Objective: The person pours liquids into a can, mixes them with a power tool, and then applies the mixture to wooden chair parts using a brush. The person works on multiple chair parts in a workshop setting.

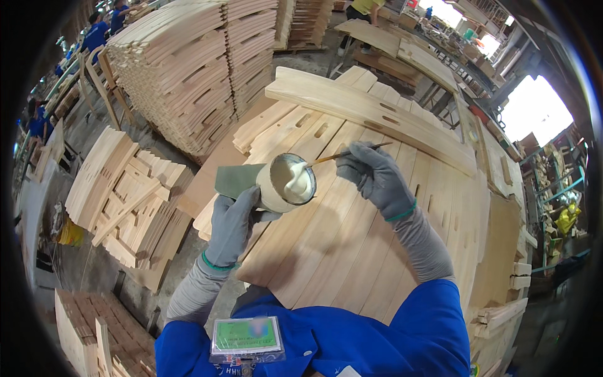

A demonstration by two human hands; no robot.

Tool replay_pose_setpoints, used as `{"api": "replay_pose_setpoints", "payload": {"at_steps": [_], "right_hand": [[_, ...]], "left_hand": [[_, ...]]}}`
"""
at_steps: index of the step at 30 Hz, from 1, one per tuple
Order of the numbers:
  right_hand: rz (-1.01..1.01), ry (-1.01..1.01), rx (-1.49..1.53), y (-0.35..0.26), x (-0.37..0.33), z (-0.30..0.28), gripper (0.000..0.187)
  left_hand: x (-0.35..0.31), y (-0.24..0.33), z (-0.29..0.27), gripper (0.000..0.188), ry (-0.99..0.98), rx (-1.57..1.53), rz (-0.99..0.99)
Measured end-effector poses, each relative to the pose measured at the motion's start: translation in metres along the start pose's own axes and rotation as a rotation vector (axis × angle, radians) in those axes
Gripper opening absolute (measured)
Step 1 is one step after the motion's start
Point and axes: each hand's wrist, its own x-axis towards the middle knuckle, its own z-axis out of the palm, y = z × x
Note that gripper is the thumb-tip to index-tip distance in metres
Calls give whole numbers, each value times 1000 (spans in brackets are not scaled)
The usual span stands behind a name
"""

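Note:
In a grey glove, my left hand point(231, 223) is closed round a pale cup point(270, 188) tilted so its inside shows. Thick white paste point(300, 182) coats the cup's inner wall and bottom. A flat dark green sheet point(233, 180), perhaps sandpaper, sticks out beside the cup, between it and my left fingers. My right hand point(377, 179), also gloved, pinches a thin brown stick point(330, 157) whose tip reaches the paste at the cup's rim; whether it ends in bristles I cannot tell. Below both hands lie pale wooden boards point(352, 232) side by side, some with slots.
One slotted board point(370, 116) lies across the far side of the others. A tall stack of slatted wood point(176, 75) stands at the far left, a lower pile point(125, 201) nearer. Other people point(95, 34) in blue are at the far left; another stands beyond the boards.

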Motion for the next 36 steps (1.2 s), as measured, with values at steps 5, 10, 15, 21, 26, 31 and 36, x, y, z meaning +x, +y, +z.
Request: {"api": "replay_pose_setpoints", "payload": {"at_steps": [5, 10, 15, 21, 26, 31, 36], "right_hand": [[96, 45, 17, 11, 4, -10, 18], [85, 78, 1, 17, 19, -37, 19], [-262, 184, -309, -23, 58, -68, 16], [-226, 107, -768, -24, 92, -72, 17], [-433, 37, -1245, -27, 96, -67, 18], [-357, -260, -1210, -18, 88, -46, 16], [-445, -115, -1161, -33, 99, -65, 16]], "left_hand": [[3, -22, 1, 33, -50, 46, -4], [12, -33, -1, 33, -59, -50, -136], [15, -42, -3, 32, -79, -70, -94], [18, -38, -1, 32, -38, -159, -185], [18, -41, -3, 35, -64, -77, -153], [18, -44, -9, 36, -60, -103, -147], [19, -38, -3, 36, -52, -159, -214]]}}
